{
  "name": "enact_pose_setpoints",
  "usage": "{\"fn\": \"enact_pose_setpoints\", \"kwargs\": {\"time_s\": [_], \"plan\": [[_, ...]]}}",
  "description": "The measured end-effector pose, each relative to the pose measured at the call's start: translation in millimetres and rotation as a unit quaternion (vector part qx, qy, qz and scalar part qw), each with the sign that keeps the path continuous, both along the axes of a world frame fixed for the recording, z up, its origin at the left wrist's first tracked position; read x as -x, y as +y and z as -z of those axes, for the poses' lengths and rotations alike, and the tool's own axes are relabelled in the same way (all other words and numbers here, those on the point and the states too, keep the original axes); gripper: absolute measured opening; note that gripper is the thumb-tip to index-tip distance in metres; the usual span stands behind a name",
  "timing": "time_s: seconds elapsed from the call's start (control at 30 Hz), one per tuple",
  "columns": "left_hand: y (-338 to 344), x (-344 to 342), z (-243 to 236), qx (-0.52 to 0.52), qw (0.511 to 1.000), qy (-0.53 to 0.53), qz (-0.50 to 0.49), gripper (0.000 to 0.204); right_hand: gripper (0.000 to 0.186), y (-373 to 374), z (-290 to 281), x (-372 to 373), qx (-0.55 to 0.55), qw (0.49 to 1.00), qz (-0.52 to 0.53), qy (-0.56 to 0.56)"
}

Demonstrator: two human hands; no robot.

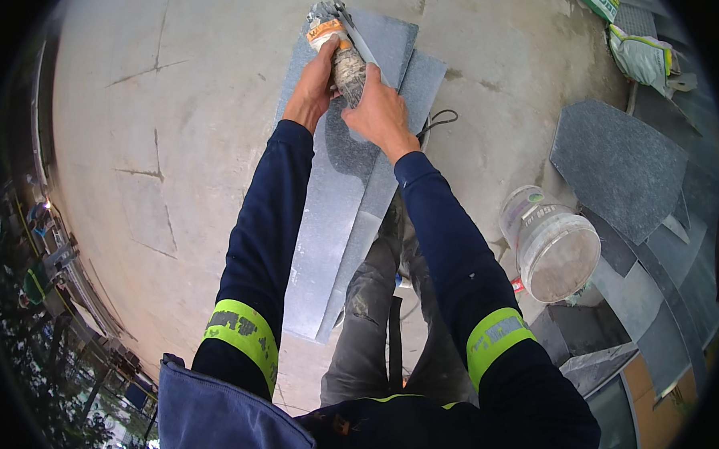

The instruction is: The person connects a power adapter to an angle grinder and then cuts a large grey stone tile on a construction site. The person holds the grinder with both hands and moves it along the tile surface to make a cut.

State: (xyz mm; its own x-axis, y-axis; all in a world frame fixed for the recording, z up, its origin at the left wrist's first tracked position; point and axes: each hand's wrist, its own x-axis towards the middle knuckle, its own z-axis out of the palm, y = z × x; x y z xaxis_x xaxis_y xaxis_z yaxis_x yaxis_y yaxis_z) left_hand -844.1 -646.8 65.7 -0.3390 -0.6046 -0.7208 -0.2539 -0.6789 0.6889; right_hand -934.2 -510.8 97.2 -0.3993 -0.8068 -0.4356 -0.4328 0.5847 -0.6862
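Both hands are wrapped round a dusty angle grinder (349, 73) with an orange band, held at the top middle over grey stone slabs. Its thin disc (358, 38) shows nearly edge-on along the tool's right side. My left hand (311, 86) is closed on the grinder's body from the left, near the orange band. Closed lower down from the right is my right hand (382, 113), its thumb pointing up toward the disc. Below them a long stone slab (314, 247) carries a dark, wet-looking patch. A second slab (420, 81) lies beside and partly under it.
A dusty white bucket (547, 237) stands on the concrete floor (195, 137) to the right. Beyond it lie a large dark slab (615, 167) and several offcuts. Sacks (643, 60) sit at the far right. A black cable (443, 116) loops beside the slabs.
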Motion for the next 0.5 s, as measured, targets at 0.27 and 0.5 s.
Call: {"fn": "enact_pose_setpoints", "kwargs": {"time_s": [0.27,0.5], "plan": [[35.0,1.4,-6.0,0.061,0.998,-0.013,0.006,0.072,0.095,31.7,-8.9,-2.9,-0.004,1.0,0.003,-0.002],[41.7,-0.3,-7.6,0.088,0.996,-0.014,0.007,0.076,0.093,36.0,-9.8,-5.4,-0.005,1.0,0.005,-0.003]]}}
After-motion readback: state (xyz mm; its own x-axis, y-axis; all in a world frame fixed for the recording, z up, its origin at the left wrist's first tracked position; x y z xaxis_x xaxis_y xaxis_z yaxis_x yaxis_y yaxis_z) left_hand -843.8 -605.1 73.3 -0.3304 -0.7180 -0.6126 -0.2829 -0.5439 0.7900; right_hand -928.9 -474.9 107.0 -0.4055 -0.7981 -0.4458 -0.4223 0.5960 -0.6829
